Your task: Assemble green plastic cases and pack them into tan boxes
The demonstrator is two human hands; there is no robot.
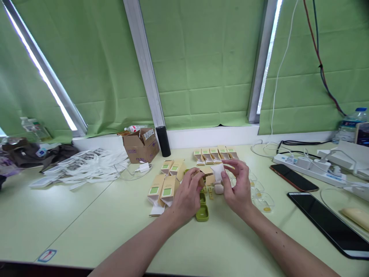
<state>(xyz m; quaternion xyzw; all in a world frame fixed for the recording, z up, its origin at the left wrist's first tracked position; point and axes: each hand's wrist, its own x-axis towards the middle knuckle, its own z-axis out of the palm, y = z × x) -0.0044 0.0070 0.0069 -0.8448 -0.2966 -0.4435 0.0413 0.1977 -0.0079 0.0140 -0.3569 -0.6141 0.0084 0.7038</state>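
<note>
My left hand (188, 192) is closed on a small kraft-paper box (210, 179), which is partly hidden by the fingers. Thumb and fingers of my right hand (238, 184) pinch a white piece (218, 171) at the box's right side; whether it is a flap of the box or a separate packet, I cannot tell. Just below the hands lie small green cases (202, 213), small yellow parts (211, 193) and pale beige pieces (218, 188). Clear plastic covers (263, 203) with yellow bits rest to the right of my right hand.
Several kraft boxes with green labels (168, 189) stand left of my hands, and another row (213, 154) stands behind. Farther left are a cardboard carton (141, 146), a black cylinder (163, 141) and white straps (95, 165). Two phones (294, 177) and a power strip (309, 166) lie right.
</note>
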